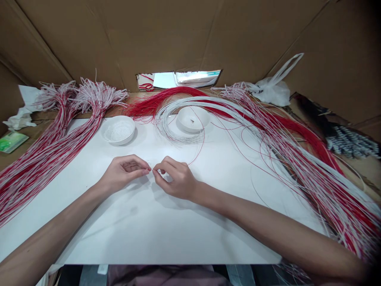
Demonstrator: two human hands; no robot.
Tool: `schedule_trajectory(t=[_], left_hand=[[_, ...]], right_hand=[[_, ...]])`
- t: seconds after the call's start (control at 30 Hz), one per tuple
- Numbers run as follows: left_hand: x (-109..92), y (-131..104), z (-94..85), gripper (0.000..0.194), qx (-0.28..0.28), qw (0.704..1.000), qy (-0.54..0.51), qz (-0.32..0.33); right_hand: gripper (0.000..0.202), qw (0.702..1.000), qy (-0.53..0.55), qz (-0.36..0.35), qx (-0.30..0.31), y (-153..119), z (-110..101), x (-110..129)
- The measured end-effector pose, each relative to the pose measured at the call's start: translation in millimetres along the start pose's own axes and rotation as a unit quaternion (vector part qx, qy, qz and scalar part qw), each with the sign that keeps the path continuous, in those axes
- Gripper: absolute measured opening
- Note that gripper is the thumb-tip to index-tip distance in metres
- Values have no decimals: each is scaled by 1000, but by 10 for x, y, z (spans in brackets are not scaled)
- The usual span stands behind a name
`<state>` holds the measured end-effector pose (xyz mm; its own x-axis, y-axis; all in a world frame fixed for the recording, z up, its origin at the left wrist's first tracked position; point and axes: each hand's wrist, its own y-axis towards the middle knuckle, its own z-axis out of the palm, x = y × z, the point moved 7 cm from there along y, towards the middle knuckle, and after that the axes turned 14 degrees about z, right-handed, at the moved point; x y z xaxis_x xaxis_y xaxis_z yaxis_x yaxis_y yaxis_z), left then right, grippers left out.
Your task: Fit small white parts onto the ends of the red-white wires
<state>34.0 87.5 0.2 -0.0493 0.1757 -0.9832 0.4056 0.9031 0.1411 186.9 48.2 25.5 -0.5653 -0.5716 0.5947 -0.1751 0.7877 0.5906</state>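
Observation:
Over the middle of the white table point(166, 238), my left hand point(126, 171) and my right hand point(175, 176) meet nearly fingertip to fingertip. A thin red cord point(200, 149) rises behind my right hand and curves toward the white strands. Its near end appears pinched between my right thumb and forefinger. My left thumb and forefinger are pressed together on a tiny red piece, which looks like the same cord's end. Behind my left hand stands a white bowl point(119, 131) with small white bits; another white bowl point(193, 120) stands behind my right hand, partly under strands.
Red and white cord bundles point(56, 147) lie along the left side. More bundles point(297, 171), red and white, run down the right. A white plastic bag point(272, 91) sits at the back right. Cardboard walls point(166, 35) enclose the table's back, with a slot in them.

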Motion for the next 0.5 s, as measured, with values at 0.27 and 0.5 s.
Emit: schedule_trajectory(t=[0.27,0.5], left_hand=[[-9,7,-3,18,-9,1000,-19,4],[-11,-3,-5,14,-4,1000,-19,11]], right_hand=[[9,1000,6,-3,-3,-6,-1,-7],[8,1000,9,-9,-9,-3,-6,1]])
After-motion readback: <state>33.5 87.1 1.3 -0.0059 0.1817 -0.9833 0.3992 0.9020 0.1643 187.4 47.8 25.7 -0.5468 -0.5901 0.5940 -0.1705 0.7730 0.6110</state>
